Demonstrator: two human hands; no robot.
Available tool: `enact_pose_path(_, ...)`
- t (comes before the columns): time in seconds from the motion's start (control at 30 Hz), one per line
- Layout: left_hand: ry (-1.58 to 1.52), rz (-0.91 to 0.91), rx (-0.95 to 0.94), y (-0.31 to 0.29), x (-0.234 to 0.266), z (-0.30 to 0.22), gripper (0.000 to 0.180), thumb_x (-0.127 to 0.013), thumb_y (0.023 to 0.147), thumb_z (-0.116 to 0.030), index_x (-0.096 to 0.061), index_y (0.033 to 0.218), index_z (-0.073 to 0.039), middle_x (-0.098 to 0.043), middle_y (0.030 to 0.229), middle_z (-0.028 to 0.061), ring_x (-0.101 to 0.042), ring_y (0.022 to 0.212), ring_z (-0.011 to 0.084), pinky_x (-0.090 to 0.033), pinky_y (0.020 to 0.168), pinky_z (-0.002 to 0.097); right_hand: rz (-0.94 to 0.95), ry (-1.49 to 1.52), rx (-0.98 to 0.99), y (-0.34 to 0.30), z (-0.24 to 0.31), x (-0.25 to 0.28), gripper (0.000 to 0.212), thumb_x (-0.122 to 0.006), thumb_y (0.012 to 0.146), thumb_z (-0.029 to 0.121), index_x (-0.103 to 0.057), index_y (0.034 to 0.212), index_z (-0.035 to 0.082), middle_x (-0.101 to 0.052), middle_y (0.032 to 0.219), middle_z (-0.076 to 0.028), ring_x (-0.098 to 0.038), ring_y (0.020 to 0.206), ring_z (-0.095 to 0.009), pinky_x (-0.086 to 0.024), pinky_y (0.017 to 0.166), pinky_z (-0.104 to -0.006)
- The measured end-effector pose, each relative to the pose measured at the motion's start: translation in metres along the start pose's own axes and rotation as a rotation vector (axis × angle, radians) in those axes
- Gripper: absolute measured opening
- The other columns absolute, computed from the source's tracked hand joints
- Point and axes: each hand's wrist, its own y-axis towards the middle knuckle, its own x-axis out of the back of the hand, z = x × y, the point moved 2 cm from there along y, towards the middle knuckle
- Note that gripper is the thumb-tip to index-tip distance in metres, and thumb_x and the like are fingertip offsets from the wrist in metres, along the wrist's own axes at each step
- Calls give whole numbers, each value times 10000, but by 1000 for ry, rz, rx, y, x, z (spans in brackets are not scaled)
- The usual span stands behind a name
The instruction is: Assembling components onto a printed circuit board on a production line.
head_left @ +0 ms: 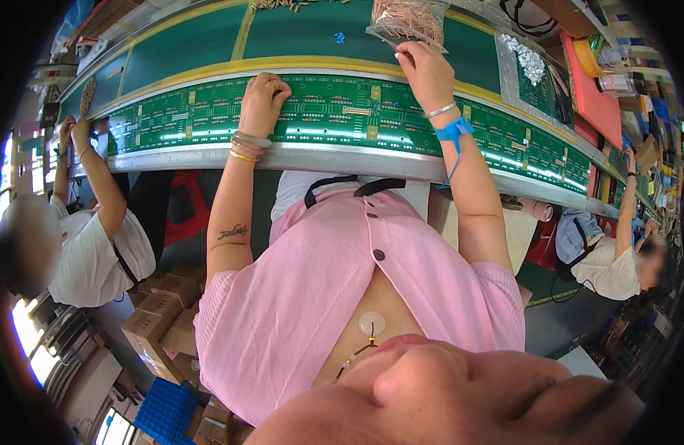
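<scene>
Long green circuit boards [320,111] lie in a row along a metal rail, with small parts set in them. My left hand [264,104] rests at the far edge of a board, fingers curled together; anything between the fingertips is hidden. Farther out, my right hand [426,73] reaches to the near edge of a clear plastic bag [410,21] full of thin copper-coloured parts. Its thumb and forefinger are pinched at the bag's edge, and what they grip is too small to make out. A blue wrist strap [455,132] with a cord circles my right wrist.
Beyond the boards runs a green work surface [305,41] with a few blue parts [340,38] and a pile of tan parts [290,4]. White parts [526,59] lie at the right. The metal rail [334,159] borders the near side. Co-workers sit at left and right.
</scene>
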Motion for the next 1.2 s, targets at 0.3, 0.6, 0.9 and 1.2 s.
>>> enact_pose_path(0.3, 23, -30, -13, -1, -4, -1, 73, -641, 729, -85, -653, 783, -37, -574, 881, 80, -522, 870, 282, -440, 771, 363, 17, 41, 68, -4, 4, -10, 61, -626, 771, 149, -619, 828, 129, -592, 775, 1, -551, 757, -212, -471, 624, -337)
enact_pose_path(0.6, 12, 56, -42, -6, 4, 0, 133, -664, 720, -101, -670, 842, -49, -588, 898, 74, -532, 879, 271, -443, 784, 357, 49, 43, 92, -8, 10, -7, 103, -629, 774, 136, -624, 876, 122, -591, 775, 6, -559, 757, -193, -463, 637, -310)
enact_pose_path(0.9, -138, -11, 53, -7, 16, 8, 177, -663, 728, -79, -672, 903, -54, -613, 934, 63, -583, 858, 245, -478, 742, 322, 68, 109, 124, -23, 15, -1, 100, -637, 755, 137, -622, 853, 125, -596, 760, 7, -565, 744, -200, -475, 595, -324)
enact_pose_path(1.2, 165, 13, -191, -13, 16, 1, 132, -621, 739, -51, -668, 862, -58, -598, 904, 59, -569, 855, 238, -474, 722, 332, 96, 131, 115, -27, 13, -5, 85, -632, 762, 146, -623, 843, 123, -595, 759, 7, -559, 741, -198, -472, 604, -322)
